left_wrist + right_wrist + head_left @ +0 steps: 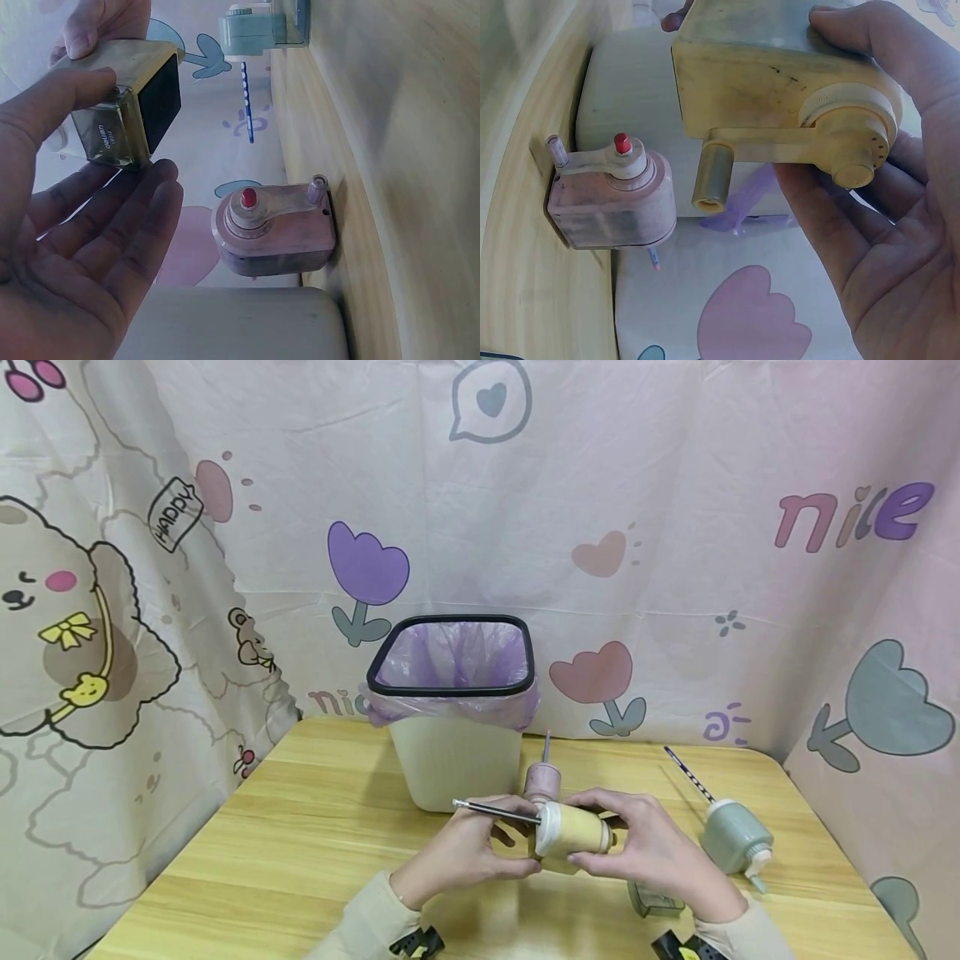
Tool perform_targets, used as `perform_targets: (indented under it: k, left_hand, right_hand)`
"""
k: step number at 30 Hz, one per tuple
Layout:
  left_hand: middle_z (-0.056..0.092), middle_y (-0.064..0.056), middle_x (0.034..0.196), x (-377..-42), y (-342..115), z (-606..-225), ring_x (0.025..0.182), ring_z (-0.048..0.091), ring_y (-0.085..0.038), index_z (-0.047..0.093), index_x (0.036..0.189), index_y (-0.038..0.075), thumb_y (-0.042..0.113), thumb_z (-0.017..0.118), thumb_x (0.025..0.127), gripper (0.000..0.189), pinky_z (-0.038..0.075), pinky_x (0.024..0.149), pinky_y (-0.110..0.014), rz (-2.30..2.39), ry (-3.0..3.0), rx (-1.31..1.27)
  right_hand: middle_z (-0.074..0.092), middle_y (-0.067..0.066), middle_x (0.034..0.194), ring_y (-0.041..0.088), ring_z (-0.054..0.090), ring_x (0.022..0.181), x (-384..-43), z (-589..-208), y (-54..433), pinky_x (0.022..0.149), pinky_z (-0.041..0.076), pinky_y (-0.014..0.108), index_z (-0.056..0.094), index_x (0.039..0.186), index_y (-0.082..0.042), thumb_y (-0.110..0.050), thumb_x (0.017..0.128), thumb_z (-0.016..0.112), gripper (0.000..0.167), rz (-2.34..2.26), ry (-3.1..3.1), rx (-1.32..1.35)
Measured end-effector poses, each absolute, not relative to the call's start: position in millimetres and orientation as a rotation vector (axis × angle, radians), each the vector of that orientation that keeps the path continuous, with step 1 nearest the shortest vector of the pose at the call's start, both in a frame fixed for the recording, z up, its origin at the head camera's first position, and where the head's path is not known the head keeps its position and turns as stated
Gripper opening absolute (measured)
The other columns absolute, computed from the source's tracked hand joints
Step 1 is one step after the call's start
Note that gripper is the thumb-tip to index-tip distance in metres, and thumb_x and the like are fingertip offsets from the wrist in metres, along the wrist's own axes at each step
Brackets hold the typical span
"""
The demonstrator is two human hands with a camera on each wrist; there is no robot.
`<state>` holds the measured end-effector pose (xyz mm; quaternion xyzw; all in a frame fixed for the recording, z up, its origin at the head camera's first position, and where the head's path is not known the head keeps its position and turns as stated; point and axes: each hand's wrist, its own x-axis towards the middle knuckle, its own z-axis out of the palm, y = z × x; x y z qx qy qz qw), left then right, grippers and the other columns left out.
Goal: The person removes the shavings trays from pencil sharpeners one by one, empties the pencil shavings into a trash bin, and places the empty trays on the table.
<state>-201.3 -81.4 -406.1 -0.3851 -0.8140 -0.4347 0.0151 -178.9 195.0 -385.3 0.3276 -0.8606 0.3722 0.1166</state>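
A yellow crank pencil sharpener (581,831) is held up over the table between both hands, tilted on its side. A black pencil (498,813) sticks out of its white front end toward the left. My left hand (476,852) holds the front end, with its thumb (94,86) on the body in the left wrist view. At the crank end, my right hand (648,847) grips the body between thumb and fingers. The crank arm (769,146) and its handle show in the right wrist view. A dark rectangular base (160,101) faces the left wrist camera.
Behind the hands stands a pink crank sharpener (542,779) with a pencil in it. A green sharpener (737,835), also with a pencil, is at right. A small green box (655,900) lies near the right wrist. A bagged bin (457,760) stands at the back.
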Motion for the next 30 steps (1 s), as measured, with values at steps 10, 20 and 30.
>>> perform_targets:
  k: [10, 20, 30]
  left_hand:
    - [0.077, 0.0, 0.123, -203.4, -82.4, -407.9, 0.107, 0.075, -0.018, 0.071, 0.128, 0.016, 0.021, 0.093, 0.083, 0.05, 0.064, 0.089, -0.021, -1.405, -2.522, -1.204]
    - [0.078, 0.0, 0.119, -205.3, -84.3, -408.1, 0.105, 0.074, -0.01, 0.073, 0.123, 0.016, 0.023, 0.093, 0.084, 0.044, 0.065, 0.085, -0.021, -1.406, -2.471, -1.267]
    - [0.079, -0.002, 0.114, -205.8, -83.2, -409.7, 0.101, 0.074, -0.008, 0.074, 0.122, 0.014, 0.021, 0.093, 0.083, 0.043, 0.065, 0.085, -0.022, -1.421, -2.455, -1.269]
  right_hand:
    - [0.08, -0.004, 0.115, 0.001, 0.068, 0.088, -176.7, -382.8, 193.6, 0.074, 0.061, 0.023, 0.073, 0.13, -0.023, -0.029, 0.084, 0.094, 0.051, 1.045, -2.49, 0.982]
    - [0.08, -0.003, 0.119, -0.002, 0.068, 0.092, -175.3, -381.8, 195.5, 0.077, 0.063, 0.024, 0.073, 0.131, -0.021, -0.031, 0.084, 0.093, 0.052, 1.022, -2.509, 0.987]
    - [0.08, -0.003, 0.117, -0.002, 0.068, 0.091, -177.1, -384.3, 197.4, 0.077, 0.063, 0.024, 0.073, 0.132, -0.02, -0.03, 0.084, 0.093, 0.053, 1.029, -2.525, 0.987]
